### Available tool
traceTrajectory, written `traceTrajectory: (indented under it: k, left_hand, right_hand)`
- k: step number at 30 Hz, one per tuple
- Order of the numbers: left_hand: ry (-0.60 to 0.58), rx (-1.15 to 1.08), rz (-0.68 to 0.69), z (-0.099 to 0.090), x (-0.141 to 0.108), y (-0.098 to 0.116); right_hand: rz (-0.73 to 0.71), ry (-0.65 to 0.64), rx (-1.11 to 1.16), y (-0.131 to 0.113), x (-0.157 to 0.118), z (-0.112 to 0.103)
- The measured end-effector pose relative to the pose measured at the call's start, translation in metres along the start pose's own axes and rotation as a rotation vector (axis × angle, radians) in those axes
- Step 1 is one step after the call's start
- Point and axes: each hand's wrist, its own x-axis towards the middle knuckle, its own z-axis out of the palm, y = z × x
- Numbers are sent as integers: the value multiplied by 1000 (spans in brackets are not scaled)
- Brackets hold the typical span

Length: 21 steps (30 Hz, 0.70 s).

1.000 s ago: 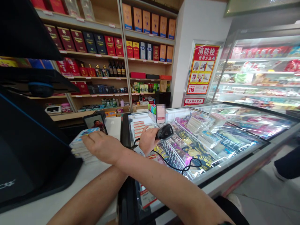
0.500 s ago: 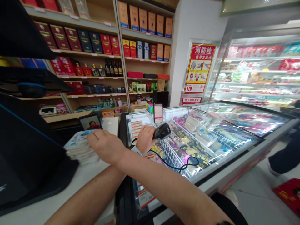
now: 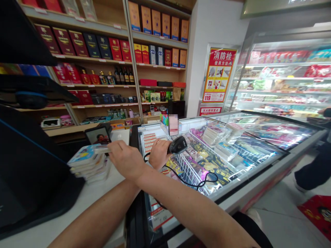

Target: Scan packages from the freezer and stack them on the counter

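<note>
My forearms cross, the right one on top. My left hand [image 3: 159, 153] is wrapped round the handle of a black barcode scanner [image 3: 178, 145], over the glass-topped freezer [image 3: 234, 175]. The scanner's head points right, and its black cable [image 3: 190, 185] loops across the glass. On the left, my right hand [image 3: 126, 160] pinches the end of a flat clear plastic pack [image 3: 101, 148]. This pack reaches over the right side of a stack of similar flat packs [image 3: 88, 164] on the white counter. Blue and yellow print shows on the stack's top pack.
A dark checkout machine [image 3: 28, 165] fills the left side. Behind the stack stands a small screen [image 3: 99, 136]. More flat packs [image 3: 213, 133] lie on the freezer glass. Boxed goods line the shelves [image 3: 103, 59]. At the right edge is a person's leg [image 3: 314, 168].
My right hand has shifted slightly right from the stack, drawing a flat plastic pack with it. The stack's printed top now shows more. My left hand still holds the scanner.
</note>
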Motion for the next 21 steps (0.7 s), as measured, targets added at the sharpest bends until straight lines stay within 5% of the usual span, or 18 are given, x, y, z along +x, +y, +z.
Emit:
traceTrajectory:
  k: [12,21]
  left_hand:
    - [-20,17,-52,-1,1,4]
    - [8,6,-78,0,0,5]
  right_hand:
    - [188,53,228,14,-17,-30]
    - [391,125,-70,23,-38,-49]
